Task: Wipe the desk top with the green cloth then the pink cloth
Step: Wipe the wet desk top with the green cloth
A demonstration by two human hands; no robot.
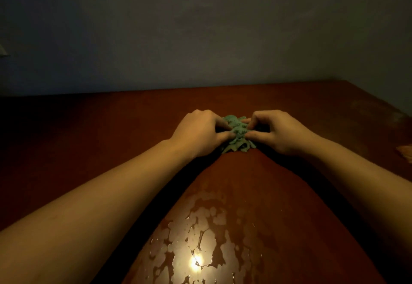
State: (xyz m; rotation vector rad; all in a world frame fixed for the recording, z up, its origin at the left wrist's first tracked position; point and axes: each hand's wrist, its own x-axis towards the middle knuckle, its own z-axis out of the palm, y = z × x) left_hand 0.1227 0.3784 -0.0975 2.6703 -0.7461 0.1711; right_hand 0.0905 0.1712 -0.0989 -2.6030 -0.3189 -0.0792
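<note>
Right now both hands, left hand and right hand, are pinching the bunched green cloth on the wet desk top, probably needing a nearward sweep next.

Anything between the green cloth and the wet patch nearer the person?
Nothing visible. The left hand and right hand both pinch the bunched green cloth on the desk top. The stretch of wood from it to the wet patch shows no object. The forearms run along either side, not across it.
</note>
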